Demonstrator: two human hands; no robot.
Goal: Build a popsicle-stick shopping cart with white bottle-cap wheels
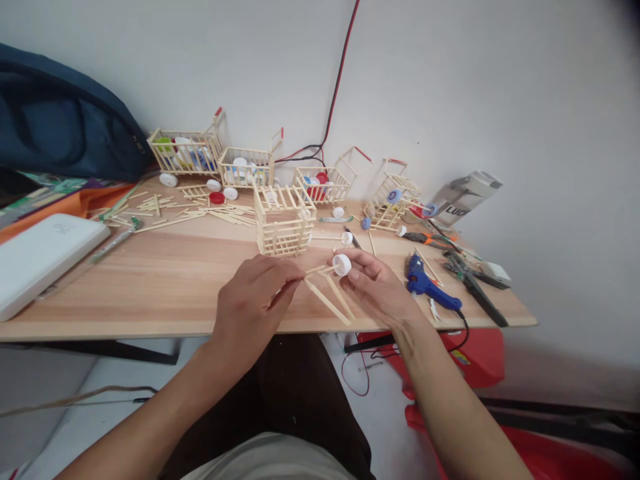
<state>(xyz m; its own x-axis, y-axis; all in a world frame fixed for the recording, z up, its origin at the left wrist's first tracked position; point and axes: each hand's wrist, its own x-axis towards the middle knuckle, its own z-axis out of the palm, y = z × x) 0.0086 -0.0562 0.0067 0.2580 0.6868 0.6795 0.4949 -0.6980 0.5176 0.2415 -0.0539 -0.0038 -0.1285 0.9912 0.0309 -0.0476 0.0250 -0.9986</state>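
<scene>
My left hand (260,290) pinches one corner of a small frame of thin wooden sticks (327,303), held just above the near part of the table. My right hand (377,283) grips a white bottle cap (342,265), which sits at the end of a stick by the frame's other corner. Two of the frame's sticks point down toward the table's front edge. Right behind my hands stands a stick-built basket (283,220) with slatted sides. A stick with a white cap (347,238) on its end lies beside this basket.
Several stick shopping carts (185,152) stand along the wall, some filled with bottle caps. Loose sticks (230,213) lie at left, near a white power bank (50,260). A blue glue gun (431,283), pliers (427,239) and a black tool (477,293) are at right.
</scene>
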